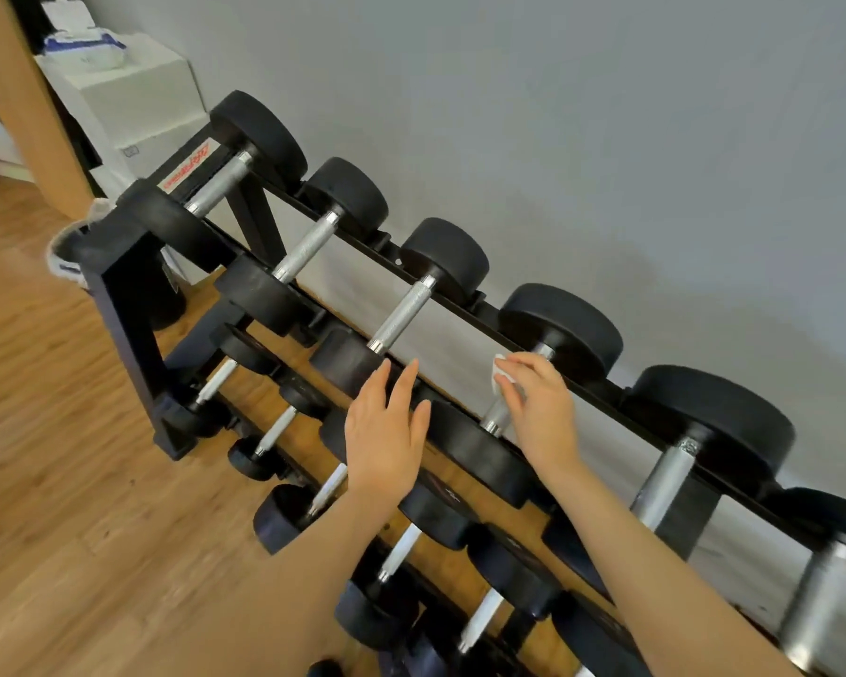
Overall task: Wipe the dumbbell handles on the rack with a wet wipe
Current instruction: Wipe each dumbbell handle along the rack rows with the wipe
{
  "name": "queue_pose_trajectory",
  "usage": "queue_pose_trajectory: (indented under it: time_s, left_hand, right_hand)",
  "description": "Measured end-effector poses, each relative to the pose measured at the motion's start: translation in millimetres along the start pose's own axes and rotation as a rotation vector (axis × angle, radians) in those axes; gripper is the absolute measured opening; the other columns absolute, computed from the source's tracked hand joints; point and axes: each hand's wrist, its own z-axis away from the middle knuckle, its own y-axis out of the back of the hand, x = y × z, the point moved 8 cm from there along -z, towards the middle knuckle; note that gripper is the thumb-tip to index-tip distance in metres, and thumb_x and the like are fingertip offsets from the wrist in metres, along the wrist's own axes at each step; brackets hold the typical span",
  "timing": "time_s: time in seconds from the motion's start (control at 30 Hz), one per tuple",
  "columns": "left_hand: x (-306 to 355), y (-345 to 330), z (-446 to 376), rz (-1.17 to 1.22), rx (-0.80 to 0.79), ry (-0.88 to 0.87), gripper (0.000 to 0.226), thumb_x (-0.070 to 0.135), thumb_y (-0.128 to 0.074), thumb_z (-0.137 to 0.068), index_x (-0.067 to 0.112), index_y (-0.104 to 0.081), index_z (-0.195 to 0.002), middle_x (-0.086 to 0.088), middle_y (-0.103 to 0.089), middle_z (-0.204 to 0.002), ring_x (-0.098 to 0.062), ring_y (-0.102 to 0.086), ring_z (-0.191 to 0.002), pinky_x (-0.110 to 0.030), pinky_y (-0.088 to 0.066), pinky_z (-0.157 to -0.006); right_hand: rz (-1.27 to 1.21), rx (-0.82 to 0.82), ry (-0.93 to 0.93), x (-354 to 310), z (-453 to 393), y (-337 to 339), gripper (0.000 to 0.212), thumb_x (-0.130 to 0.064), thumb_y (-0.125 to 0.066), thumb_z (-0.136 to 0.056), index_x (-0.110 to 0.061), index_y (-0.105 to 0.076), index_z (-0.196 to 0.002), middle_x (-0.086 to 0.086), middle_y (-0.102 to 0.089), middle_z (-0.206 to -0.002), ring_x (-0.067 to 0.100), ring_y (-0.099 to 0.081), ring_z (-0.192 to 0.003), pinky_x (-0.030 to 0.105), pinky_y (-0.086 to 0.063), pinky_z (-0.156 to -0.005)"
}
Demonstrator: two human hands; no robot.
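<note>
Right forearm (665, 569): stretched up from the bottom edge towards the top row of the rack.
Right hand (540, 408): fingers curled round a white wipe (501, 373), pressed onto a dumbbell handle (496, 415), fourth from the left on the top row.
Left hand (387, 432): fingers straight and spread, nothing held, laid over the black weight head (343, 359) of the third dumbbell.
Rack (123, 285): black, tiered, set along a grey wall (558, 114); smaller dumbbells seen on lower rows.
Floor (45, 456): wood.
Wipe pack (86, 48): on a white box (138, 90), far left.
</note>
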Motion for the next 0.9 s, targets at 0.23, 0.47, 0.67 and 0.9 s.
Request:
queue_pose_trajectory:
  time_s: [0.23,0.47,0.67,0.9]
  left_hand:
    - [34,-23,22,0.017,0.013,-0.023,0.051,0.037,-0.041,-0.103,0.027,-0.034,-0.152,-0.010,-0.032,-0.158,-0.028,-0.028,-0.146,-0.046,-0.026,-0.116]
    - [67,-46,19,0.004,0.048,-0.012,0.051,0.037,-0.043,-0.102,0.025,-0.038,-0.151,-0.011,-0.036,-0.156,-0.029,-0.035,-0.143,-0.048,-0.031,-0.113]
    - [66,-51,20,-0.016,0.178,0.041,0.048,0.031,-0.052,-0.101,0.021,-0.045,-0.147,-0.008,-0.049,-0.147,-0.026,-0.046,-0.134,-0.045,-0.040,-0.107]
    - [61,-52,25,-0.031,0.263,0.095,0.044,0.035,-0.040,-0.101,0.018,-0.056,-0.139,-0.004,-0.051,-0.145,-0.020,-0.044,-0.135,-0.029,-0.027,-0.108]
  right_hand:
    - [0.031,0.047,-0.013,26,19,19,0.027,-0.013,-0.065,-0.091,-0.010,-0.069,-0.117,0.004,-0.064,-0.115,0.007,-0.049,-0.105,0.008,-0.033,-0.089]
    - [-0.044,0.136,-0.068,53,17,27,0.024,-0.013,-0.066,-0.090,-0.010,-0.071,-0.114,0.002,-0.067,-0.111,0.018,-0.055,-0.107,0.013,-0.038,-0.087]
    - [-0.136,0.109,0.053,50,8,14,0.026,-0.011,-0.064,-0.091,-0.008,-0.069,-0.116,0.003,-0.067,-0.112,0.017,-0.056,-0.106,0.013,-0.042,-0.086]
    - [0.035,0.009,0.297,59,-13,1,0.038,-0.002,-0.070,-0.085,0.000,-0.064,-0.122,0.013,-0.067,-0.120,0.027,-0.061,-0.115,0.040,-0.051,-0.098]
